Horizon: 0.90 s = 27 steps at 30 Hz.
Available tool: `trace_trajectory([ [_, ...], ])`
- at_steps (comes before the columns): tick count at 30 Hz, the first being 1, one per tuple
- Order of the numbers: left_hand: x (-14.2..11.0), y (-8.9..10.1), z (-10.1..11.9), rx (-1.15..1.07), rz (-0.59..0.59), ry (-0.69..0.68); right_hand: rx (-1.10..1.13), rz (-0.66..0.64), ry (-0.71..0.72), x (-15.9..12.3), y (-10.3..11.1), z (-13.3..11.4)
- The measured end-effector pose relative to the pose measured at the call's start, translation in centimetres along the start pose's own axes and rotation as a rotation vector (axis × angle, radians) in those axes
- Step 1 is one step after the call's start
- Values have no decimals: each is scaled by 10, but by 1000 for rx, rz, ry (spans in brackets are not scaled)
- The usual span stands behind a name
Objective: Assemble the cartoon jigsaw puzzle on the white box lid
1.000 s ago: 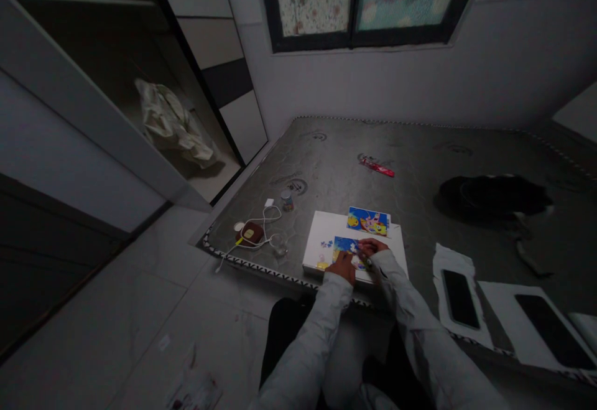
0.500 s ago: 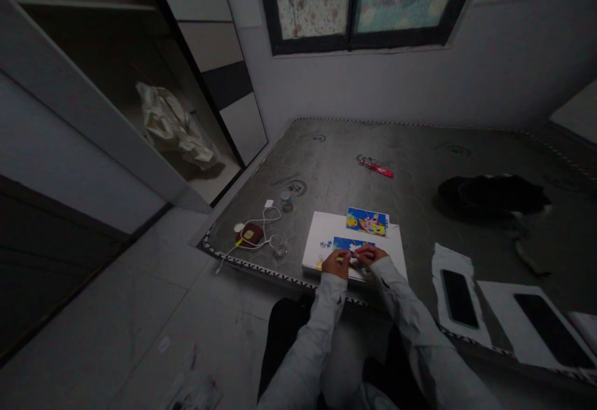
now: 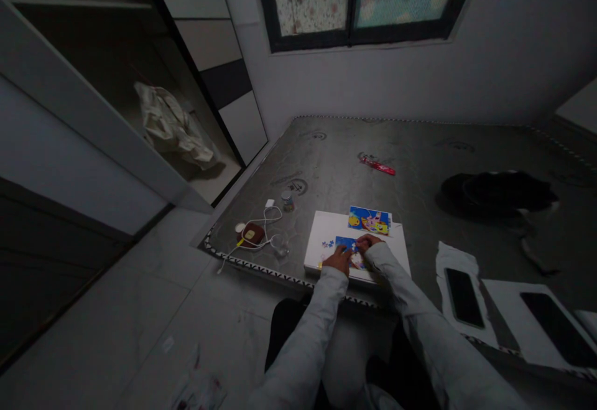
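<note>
A partly assembled blue jigsaw puzzle (image 3: 344, 242) lies on a white box (image 3: 319, 226) near the bed's front edge. My left hand (image 3: 339, 259) rests at the puzzle's lower left part, its fingers stretched and apart. At the upper right part of the puzzle, my right hand (image 3: 370, 241) pinches a small puzzle piece, mostly hidden by the fingertips. Several loose puzzle pieces (image 3: 328, 244) lie on the box left of the puzzle. Behind my right hand is a colourful cartoon picture card (image 3: 370, 220). My hands partly cover the puzzle's lower section.
Left of the box are a small jar (image 3: 287, 201), a clear glass cup (image 3: 280, 247), a brown case (image 3: 250, 234) and a white cable (image 3: 261, 219). A red packet (image 3: 377, 165) lies farther back. To the right are a phone (image 3: 464, 298) and a black bag (image 3: 499, 195).
My hands were together over the puzzle and have parted. The right one moved up and right, while the left one's fingers opened out on the puzzle.
</note>
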<state>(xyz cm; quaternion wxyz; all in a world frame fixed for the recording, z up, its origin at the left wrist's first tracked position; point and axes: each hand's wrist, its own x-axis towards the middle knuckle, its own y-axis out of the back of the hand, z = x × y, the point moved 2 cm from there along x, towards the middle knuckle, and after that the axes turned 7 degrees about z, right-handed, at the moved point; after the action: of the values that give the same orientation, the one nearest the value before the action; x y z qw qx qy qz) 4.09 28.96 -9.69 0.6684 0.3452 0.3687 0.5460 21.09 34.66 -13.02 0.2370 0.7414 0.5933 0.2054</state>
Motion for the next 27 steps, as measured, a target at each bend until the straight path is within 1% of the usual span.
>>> trace_trajectory([
  [3, 2, -3, 1, 17, -15, 21, -19, -17, -22, 1, -5, -4],
  [6, 4, -8, -1, -6, -5, 35, -59, -32, -27, -1, -7, -8],
  [12, 6, -10, -4, -81, 18, 60, -146, -29, -1, -2, -6, -12],
  [19, 3, -10, -4, -112, 66, 30, -225, -23, 31, -1, -3, -13],
  [27, 5, -16, -9, -118, 79, 13, -314, -17, 45, 5, -10, -6],
])
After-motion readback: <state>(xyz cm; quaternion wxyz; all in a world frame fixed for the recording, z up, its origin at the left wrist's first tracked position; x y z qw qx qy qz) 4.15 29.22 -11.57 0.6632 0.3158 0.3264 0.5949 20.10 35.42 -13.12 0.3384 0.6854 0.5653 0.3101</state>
